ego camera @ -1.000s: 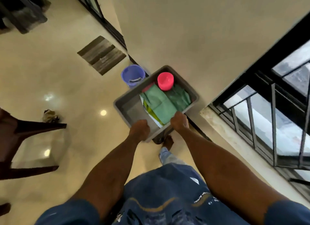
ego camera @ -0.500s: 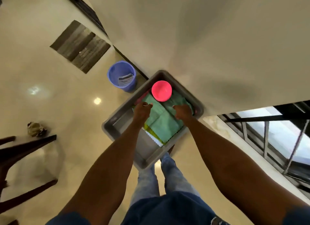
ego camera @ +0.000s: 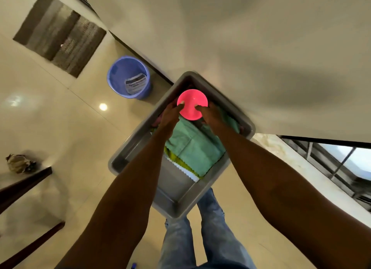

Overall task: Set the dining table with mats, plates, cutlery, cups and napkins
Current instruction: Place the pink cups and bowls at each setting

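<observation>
Both my hands in grey tub [ego camera: 236,116], far end. Left hand [ego camera: 170,116] and right hand [ego camera: 212,116] curl fingers onto pink cup [ego camera: 192,104], one each side, above green cloths [ego camera: 192,148].

Lift straight up, grip even; cloths may snag.

Wall close behind tub. Blue bin [ego camera: 128,77] left, doormat [ego camera: 60,33] beyond.
</observation>
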